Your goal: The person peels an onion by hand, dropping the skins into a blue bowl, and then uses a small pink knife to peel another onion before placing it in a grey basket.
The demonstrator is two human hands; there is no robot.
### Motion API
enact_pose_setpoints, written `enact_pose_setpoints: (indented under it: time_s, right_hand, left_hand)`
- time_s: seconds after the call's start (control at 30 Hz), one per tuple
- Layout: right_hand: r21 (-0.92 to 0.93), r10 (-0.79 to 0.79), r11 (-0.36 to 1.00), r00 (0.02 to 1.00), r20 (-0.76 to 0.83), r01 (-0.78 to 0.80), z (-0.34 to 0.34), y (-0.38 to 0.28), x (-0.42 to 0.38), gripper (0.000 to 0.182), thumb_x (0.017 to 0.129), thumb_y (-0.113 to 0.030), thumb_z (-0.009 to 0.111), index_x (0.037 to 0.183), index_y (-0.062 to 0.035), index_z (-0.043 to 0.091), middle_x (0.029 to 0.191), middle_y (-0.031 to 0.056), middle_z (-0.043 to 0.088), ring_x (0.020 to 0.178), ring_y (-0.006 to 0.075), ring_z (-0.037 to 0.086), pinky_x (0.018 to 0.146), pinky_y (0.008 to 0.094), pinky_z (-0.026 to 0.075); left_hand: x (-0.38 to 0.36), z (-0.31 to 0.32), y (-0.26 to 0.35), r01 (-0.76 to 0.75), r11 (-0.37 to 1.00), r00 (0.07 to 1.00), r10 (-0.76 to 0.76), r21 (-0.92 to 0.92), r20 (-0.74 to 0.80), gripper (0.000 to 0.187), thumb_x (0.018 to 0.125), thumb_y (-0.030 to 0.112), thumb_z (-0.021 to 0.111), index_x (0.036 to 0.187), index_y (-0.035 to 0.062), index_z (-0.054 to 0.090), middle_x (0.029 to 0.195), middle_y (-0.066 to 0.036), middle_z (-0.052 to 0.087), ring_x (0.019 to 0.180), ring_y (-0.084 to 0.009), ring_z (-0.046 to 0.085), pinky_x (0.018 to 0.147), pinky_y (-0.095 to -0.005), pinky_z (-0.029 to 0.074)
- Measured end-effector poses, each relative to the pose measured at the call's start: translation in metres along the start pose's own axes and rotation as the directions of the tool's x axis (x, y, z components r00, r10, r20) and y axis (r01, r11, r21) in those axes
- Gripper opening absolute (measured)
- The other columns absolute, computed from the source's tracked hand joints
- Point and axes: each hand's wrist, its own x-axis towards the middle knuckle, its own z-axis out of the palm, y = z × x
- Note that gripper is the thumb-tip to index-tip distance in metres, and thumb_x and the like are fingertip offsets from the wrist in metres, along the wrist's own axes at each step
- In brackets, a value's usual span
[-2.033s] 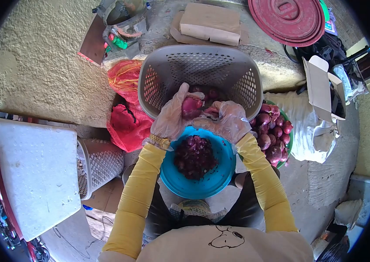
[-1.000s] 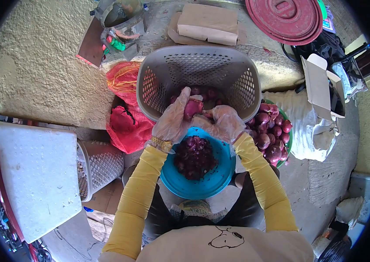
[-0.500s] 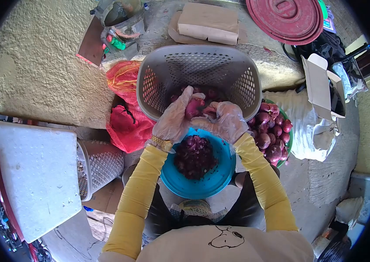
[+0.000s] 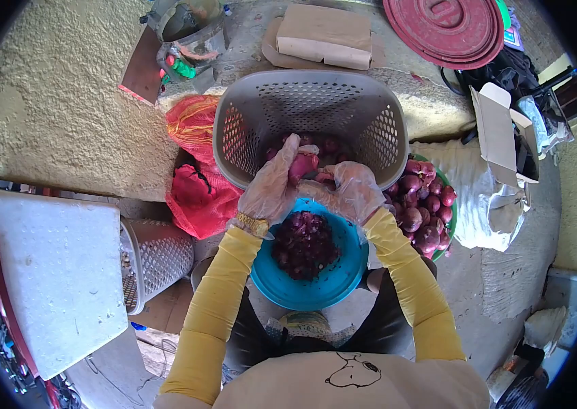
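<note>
A red onion [image 4: 304, 165] is held in my gloved left hand [image 4: 269, 185], its fingers closed around it over the near rim of the grey plastic basket [image 4: 309, 85]. My gloved right hand [image 4: 353, 191] is closed right beside it, on what looks like a small knife [image 4: 311, 176] with a dark blade against the onion; the fingers partly hide it. More red onions lie at the bottom of the basket. Below both hands, a blue basin [image 4: 261, 283] holds a heap of dark purple onion skins [image 4: 304, 245].
To the right stands a green tub [image 4: 448, 235] of red onions, beside a white sack [image 4: 469, 211]. A red mesh bag [image 4: 200, 194] lies left of the basket. A foam box lid [image 4: 60, 279] and another basket [image 4: 165, 259] stand farther left. Behind is a ledge with a cardboard box [image 4: 324, 34].
The onion has turned slightly in my left hand. My right hand has shifted a little, and a dark sliver now shows between it and the onion.
</note>
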Motion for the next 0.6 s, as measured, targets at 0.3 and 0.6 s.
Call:
enact_pose_setpoints:
  time_s: [0.3, 0.6]
  right_hand:
    - [-0.037, 0.066, 0.997, 0.998, -0.008, -0.066, -0.002, 0.012, 0.001, 0.088, 0.077, -0.078, 0.072, 0.111, 0.0030, 0.076, 0.104, 0.0266, 0.073, 0.102, 0.0443, 0.070, 0.089, 0.0473, 0.055]
    - [0.033, 0.058, 0.998, 0.998, 0.006, -0.058, 0.001, 0.010, 0.000, 0.078, 0.081, -0.073, 0.073, 0.103, 0.0013, 0.076, 0.095, 0.0264, 0.072, 0.094, 0.0450, 0.070, 0.083, 0.0494, 0.055]
  left_hand:
    - [-0.003, 0.007, 0.024, 0.270, 0.884, 0.963, -0.240, -0.382, 0.124, 0.057, 0.106, 0.048, 0.060, 0.119, -0.0074, 0.064, 0.106, -0.019, 0.068, 0.093, -0.0332, 0.070, 0.079, -0.0429, 0.062]
    - [-0.002, 0.004, 0.019, 0.236, 0.913, 0.972, -0.220, -0.334, 0.086, 0.060, 0.106, 0.049, 0.060, 0.123, -0.0075, 0.064, 0.108, -0.017, 0.068, 0.094, -0.0324, 0.070, 0.078, -0.0437, 0.062]
